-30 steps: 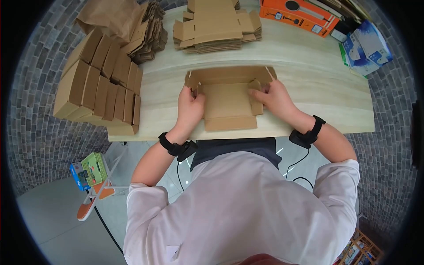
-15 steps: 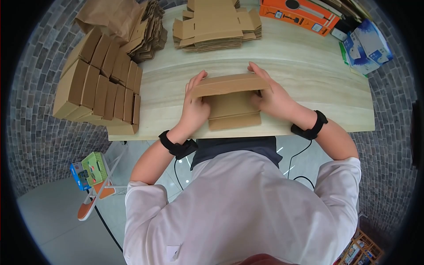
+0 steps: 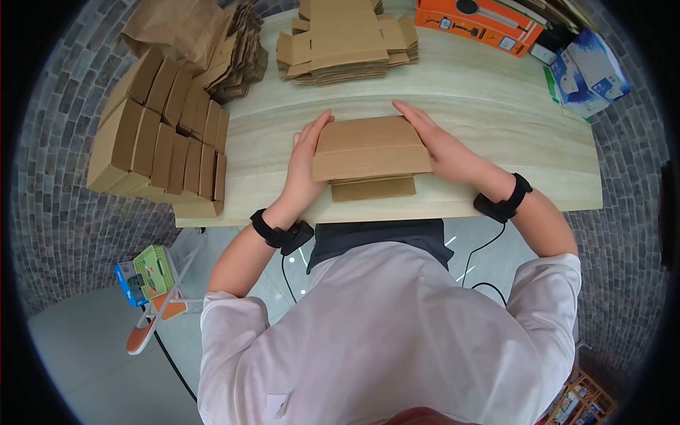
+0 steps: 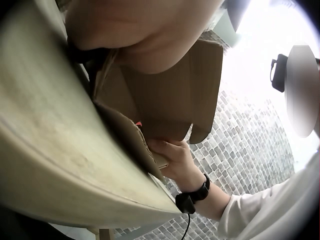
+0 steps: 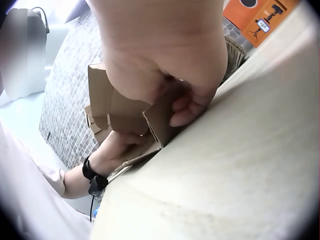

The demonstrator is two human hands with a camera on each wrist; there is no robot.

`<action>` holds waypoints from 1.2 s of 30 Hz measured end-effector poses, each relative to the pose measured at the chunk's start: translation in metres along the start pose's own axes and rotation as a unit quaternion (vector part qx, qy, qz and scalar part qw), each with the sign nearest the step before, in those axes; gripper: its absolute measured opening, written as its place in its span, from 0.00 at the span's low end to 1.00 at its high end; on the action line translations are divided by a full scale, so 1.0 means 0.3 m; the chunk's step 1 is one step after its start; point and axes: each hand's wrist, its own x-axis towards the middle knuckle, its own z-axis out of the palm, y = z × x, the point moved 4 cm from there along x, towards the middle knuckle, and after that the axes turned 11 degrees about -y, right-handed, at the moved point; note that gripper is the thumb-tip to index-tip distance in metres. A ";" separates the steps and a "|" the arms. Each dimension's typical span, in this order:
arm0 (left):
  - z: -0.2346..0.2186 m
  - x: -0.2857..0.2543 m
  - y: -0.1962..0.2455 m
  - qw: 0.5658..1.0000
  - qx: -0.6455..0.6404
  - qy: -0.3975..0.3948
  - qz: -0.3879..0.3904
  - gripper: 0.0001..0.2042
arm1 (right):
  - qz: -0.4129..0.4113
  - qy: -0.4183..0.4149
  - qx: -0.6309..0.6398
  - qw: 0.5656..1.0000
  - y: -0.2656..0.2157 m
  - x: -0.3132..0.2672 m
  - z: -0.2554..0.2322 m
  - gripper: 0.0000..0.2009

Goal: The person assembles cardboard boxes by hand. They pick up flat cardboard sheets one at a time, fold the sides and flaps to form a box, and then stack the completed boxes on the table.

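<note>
A partly folded brown cardboard box (image 3: 372,146) stands near the table's front edge, its lid panel tipped forward over the inside. Below the lid, the front flap (image 3: 373,189) sticks out toward the person. My left hand (image 3: 304,163) holds the box's left side, fingers reaching along the outside toward the back. On the opposite side my right hand (image 3: 450,152) grips the other wall. In the right wrist view, that side wall (image 5: 162,116) lies between thumb and curled fingers. The left wrist view shows the raised lid (image 4: 172,95) from the side; my left fingertips are hidden there.
Folded brown boxes (image 3: 152,131) stand stacked at the table's left. Flat cardboard blanks (image 3: 343,46) lie at the back, beside a pile of folded paper bags (image 3: 234,60). An orange box (image 3: 474,27) and a blue-and-white pack (image 3: 584,78) sit back right.
The box's back panel has swung up and forward over the inside, which it now mostly covers. Both hands have shifted from the inner side flaps to the outer sides.
</note>
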 end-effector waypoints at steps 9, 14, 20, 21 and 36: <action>-0.009 0.005 -0.003 0.993 -0.120 0.013 -0.005 0.27 | 0.014 -0.039 0.053 0.998 -0.044 0.008 -0.008 0.35; 0.010 -0.010 -0.049 0.991 -0.129 0.021 -0.025 0.22 | 0.057 -0.075 0.074 0.993 -0.053 0.008 -0.013 0.40; -0.013 -0.012 -0.047 0.982 -0.188 0.014 -0.018 0.26 | 0.002 -0.123 0.052 0.991 -0.051 0.001 -0.019 0.43; -0.017 -0.016 -0.052 0.970 -0.242 0.003 -0.020 0.28 | 0.040 -0.156 0.104 0.981 -0.057 -0.003 -0.025 0.44; -0.043 -0.094 0.047 0.959 0.043 -0.278 0.045 0.42 | 0.023 -0.184 -0.051 0.981 -0.102 -0.044 -0.036 0.47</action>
